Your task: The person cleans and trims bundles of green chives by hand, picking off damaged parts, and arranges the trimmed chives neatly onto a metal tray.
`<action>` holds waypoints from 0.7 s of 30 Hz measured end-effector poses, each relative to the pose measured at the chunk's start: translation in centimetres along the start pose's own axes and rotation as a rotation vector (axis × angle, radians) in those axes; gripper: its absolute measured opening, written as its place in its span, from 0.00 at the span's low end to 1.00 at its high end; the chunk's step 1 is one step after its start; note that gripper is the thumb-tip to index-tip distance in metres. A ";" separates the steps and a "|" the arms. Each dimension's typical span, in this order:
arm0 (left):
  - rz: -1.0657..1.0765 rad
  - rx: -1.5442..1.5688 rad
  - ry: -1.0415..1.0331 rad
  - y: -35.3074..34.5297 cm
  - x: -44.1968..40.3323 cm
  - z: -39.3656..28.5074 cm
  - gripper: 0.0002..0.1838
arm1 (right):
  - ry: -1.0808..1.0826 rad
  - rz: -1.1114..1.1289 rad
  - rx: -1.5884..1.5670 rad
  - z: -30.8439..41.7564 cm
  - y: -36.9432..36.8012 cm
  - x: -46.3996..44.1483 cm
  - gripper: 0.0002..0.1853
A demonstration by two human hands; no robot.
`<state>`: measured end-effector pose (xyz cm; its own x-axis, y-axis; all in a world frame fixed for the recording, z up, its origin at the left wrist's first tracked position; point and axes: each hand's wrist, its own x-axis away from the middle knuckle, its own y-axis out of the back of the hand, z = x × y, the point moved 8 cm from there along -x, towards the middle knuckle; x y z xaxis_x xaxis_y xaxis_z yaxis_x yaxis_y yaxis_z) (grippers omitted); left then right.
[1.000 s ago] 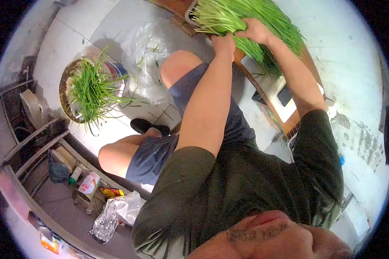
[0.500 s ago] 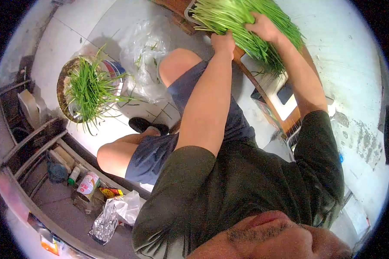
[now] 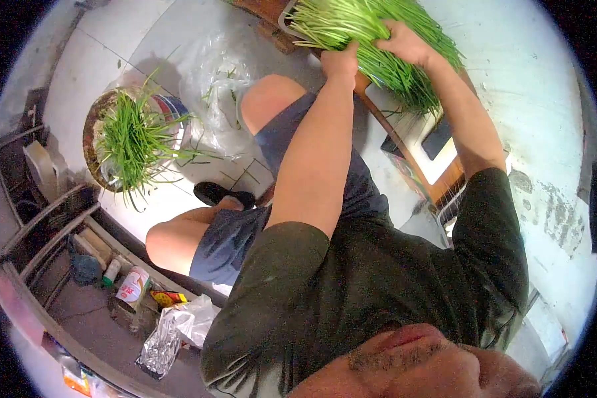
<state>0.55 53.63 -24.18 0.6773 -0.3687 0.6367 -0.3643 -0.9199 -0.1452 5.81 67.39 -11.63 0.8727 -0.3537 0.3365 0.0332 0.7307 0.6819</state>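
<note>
A large heap of long green chives lies at the top of the view, pale stem ends to the left. My left hand is closed around chives near the lower side of the stems. Just right of it, my right hand grips the same bunch, its thumb and fingers around the leaves. The upper stems are blurred. Beneath the heap shows part of a pale-rimmed tray on a brown wooden surface.
On the floor at left stands a round bin topped with loose chives. Beside it lies a clear plastic bag with green scraps. A shelf at lower left holds a can and crumpled foil. A white wall borders the right.
Both hands stay on the chives, with only slight movement. The whole view has shifted a little, so the bin and legs appear slightly farther left.
</note>
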 end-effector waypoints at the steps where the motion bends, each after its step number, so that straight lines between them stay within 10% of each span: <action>1: 0.003 0.016 0.023 0.3 1.4 -1.3 0.26 | 0.028 0.005 0.009 0.1 -0.3 -0.1 0.21; 21: -0.038 -0.079 0.080 0.8 1.3 -0.8 0.33 | 0.054 0.000 -0.044 -1.1 -0.5 -1.1 0.22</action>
<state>0.68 52.55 -22.86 0.6396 -0.3196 0.6991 -0.3907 -0.9184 -0.0624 5.40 68.03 -13.02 0.8976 -0.3230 0.2999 0.0540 0.7559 0.6525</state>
